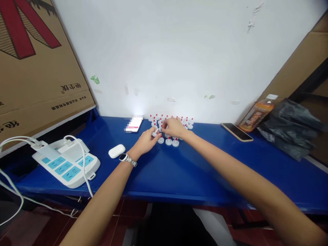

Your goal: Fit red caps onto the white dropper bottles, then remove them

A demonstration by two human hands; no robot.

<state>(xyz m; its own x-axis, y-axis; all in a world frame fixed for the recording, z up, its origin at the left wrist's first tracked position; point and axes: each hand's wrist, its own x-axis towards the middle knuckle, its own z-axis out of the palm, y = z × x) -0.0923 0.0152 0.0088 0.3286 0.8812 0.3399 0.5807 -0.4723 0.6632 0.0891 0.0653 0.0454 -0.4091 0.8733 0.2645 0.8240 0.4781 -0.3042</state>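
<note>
Nearest, the person's dark-clothed lap (174, 225) above a red tiled floor (128, 215), then the front edge of a blue table (174, 177). Both forearms reach in from the bottom. On the table at left, white power strip (69, 169) with blue socket faces, chargers plugged in, white cables (83, 153) trailing off. White rounded case (117, 151) lies between strip and left wrist, which wears a watch (123, 157) and a linked bracelet (133, 163). Left hand (146, 140): thumb and fingers closed on a tilted white cap (155, 132). Right hand (174, 126): just beside the left, palm down, thumb and fingertips drawn together over the group; can't tell if they grip a piece. Red-tipped white pieces (175, 142) stand grouped on the table under and around the hands, three in front, more behind, reaching back near the wall; some hidden by the right hand. Left of the group, a phone (135, 124) with bright screen, partly pixelated. Far right, dark-screened phone (237, 132), tilted orange drink bottle (257, 112), black plastic bag (289, 126) beside it. Behind, white wall (174, 61) with scuffs; large printed cardboard (41, 75) at left.
</note>
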